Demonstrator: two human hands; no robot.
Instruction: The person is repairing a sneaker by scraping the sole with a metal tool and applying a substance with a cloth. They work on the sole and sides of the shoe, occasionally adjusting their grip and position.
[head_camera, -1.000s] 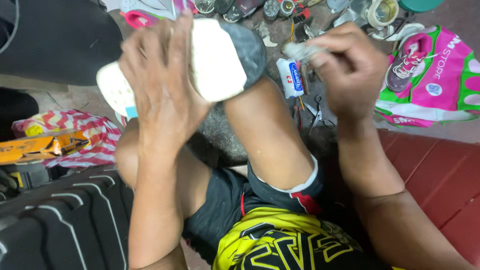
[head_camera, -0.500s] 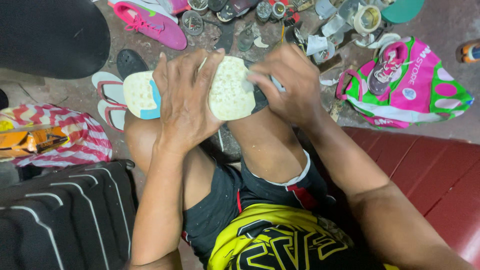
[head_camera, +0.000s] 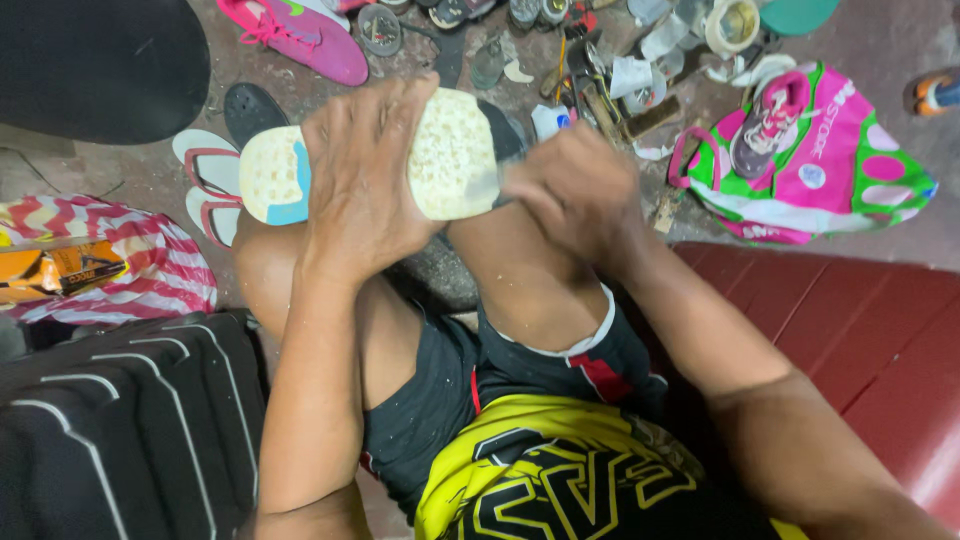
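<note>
Broadly, floor: bare concrete strewn with footwear and repair clutter, all within arm's reach of the seated person.
Suitcase: black ribbed case at lower left, lying beside the person's left leg.
Bench: dark red boards on the right, beside the right arm.
Bag: pink and green sack on the floor, a pink and grey sneaker resting on its mouth.
Striped cloth: red and white, bunched at left with an orange box on it.
Pink shoe: lies on its side at the top, well apart from the hands.
Sandals: white pair with red straps, just beside the left knee.
Shoe sole: pale, speckled, with a blue patch at one end; propped across the raised knees, bottom face up, so the knees steady it.
Left hand: spread flat over the sole's middle, grip clamped down on it, likely to keep it from sliding.
Right hand: grip clenched at the sole's near end, seemingly around a small tool; blurred, so what it is I cannot tell.
</note>
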